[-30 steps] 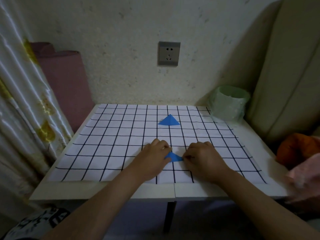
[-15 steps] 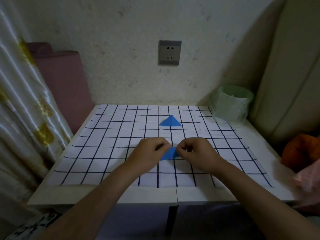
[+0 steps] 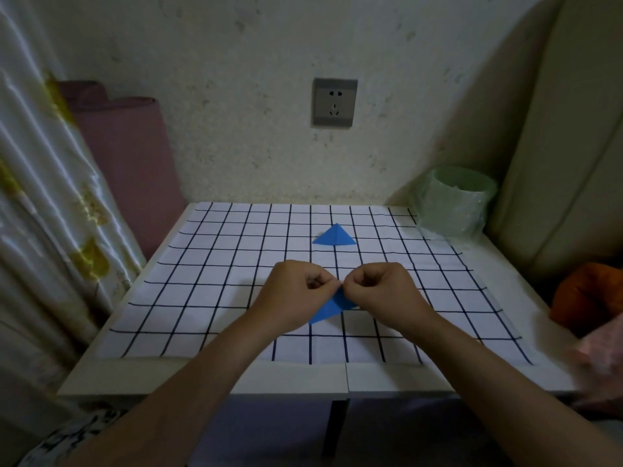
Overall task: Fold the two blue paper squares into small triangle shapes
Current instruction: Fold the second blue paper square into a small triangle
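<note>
One blue paper triangle lies folded flat on the far middle of the grid sheet. A second blue paper piece is held between both hands near the middle of the sheet, its top tip lifted. My left hand and my right hand meet at that top tip, fingers curled and pinching it. The lower left corner of the paper points down toward the sheet; its right part is hidden under my right hand.
A green plastic-wrapped cup stands at the table's back right corner. A wall socket sits above the table. A curtain and a pink roll stand left; orange cloth lies right.
Both hands have moved away from the front edge and raised the paper's tip off the sheet; earlier the paper lay flat under the fingers.
</note>
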The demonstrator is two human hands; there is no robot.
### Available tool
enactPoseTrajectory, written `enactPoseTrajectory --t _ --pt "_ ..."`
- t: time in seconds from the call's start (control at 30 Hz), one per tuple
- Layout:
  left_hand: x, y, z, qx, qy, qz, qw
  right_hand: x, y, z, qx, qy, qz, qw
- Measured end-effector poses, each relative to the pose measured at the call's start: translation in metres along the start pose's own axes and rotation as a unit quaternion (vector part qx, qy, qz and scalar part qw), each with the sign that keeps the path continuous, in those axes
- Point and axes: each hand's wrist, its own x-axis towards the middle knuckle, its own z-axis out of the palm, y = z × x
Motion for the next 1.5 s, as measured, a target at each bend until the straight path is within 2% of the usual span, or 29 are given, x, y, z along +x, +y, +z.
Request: enactPoseTrajectory --t 0.2,0.37,0.53,0.63,0.77,0.9,1.0,1.1,1.2,1.37,1.5 --pt "0.003 -0.006 -0.005 0.022 0.043 -0.023 0.999 0.001 0.011 -0.007 -0.006 0.029 0.052 0.998" --pt "0.015 -0.014 -0.041 -0.016 0.116 -0.093 0.989 -0.003 0.024 -0.020 -0.072 0.003 0.079 0.994" --pt "0.006 -0.006 -0.029 0.005 0.008 -0.093 0.996 -0.003 0.008 -0.009 0.019 0.001 0.049 0.999" --pt "0.004 -0.001 -0.018 -0.028 -0.021 -0.088 0.996 -0.003 -0.001 0.001 0.001 -0.039 0.023 0.999" --pt "0.003 0.001 -0.016 -0.085 -0.009 -0.103 0.991 -0.001 -0.002 0.005 0.024 -0.018 0.024 0.999" --pt "0.002 0.001 -0.008 -0.143 0.032 -0.153 0.977 0.003 -0.001 0.001 0.055 0.019 0.042 0.997" --pt "0.000 0.002 -0.002 -0.134 0.056 -0.172 0.974 0.003 0.000 0.000 0.046 -0.004 0.067 0.997" --pt "-0.003 0.007 0.000 -0.120 0.039 -0.149 0.981 0.002 0.001 0.000 0.033 -0.028 0.054 0.998" --pt "-0.006 0.010 0.002 -0.121 0.007 -0.125 0.985 0.000 -0.002 0.001 0.021 -0.014 0.018 1.000" --pt "-0.006 0.013 0.003 -0.084 0.007 -0.111 0.990 0.001 -0.005 -0.004 -0.018 -0.002 -0.005 1.000" --pt "-0.007 0.016 0.001 -0.125 -0.002 -0.159 0.979 0.000 -0.005 0.000 0.021 0.023 0.021 0.999"
